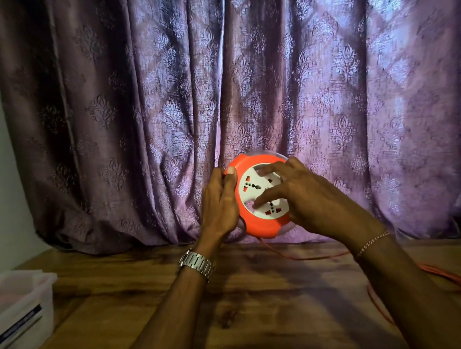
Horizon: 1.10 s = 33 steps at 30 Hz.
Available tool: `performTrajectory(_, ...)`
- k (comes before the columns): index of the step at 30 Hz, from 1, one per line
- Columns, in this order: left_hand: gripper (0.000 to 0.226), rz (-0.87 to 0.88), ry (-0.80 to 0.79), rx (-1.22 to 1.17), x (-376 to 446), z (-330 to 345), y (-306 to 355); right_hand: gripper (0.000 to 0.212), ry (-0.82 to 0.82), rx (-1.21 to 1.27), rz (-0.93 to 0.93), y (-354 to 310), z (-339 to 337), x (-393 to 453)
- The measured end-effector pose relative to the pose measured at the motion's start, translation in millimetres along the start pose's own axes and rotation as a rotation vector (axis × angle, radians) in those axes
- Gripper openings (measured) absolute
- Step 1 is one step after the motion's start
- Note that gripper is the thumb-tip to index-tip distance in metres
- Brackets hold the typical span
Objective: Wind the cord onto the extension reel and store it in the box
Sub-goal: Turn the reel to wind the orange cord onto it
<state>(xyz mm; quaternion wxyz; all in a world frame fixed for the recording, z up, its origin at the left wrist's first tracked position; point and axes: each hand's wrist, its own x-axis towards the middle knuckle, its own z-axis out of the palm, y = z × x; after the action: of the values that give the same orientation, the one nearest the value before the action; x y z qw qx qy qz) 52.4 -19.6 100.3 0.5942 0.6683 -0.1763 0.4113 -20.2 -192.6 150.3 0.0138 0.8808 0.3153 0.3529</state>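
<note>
An orange extension reel (261, 226) with a white socket face is held up above the wooden table, in front of the curtain. My left hand (220, 201) grips its left rim, thumb on the orange edge. My right hand (302, 197) lies over the white face, with the forefinger and thumb set in the round finger holes. The orange cord (308, 257) leaves the bottom of the reel, runs right across the table and lies in loose strands (459, 282) at the right edge. A translucent plastic box (19, 300) stands at the lower left.
The wooden table (244, 307) fills the lower half of the view. A purple patterned curtain (166, 97) hangs right behind the reel and rests on the table's far edge. A white wall shows at the far left.
</note>
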Motion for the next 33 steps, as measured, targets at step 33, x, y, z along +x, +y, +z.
performTrajectory(33, 0.046, 0.026, 0.014, 0.09, -4, 3, 6, 0.057, 0.01, -0.038, 0.027, 3, 7, 1)
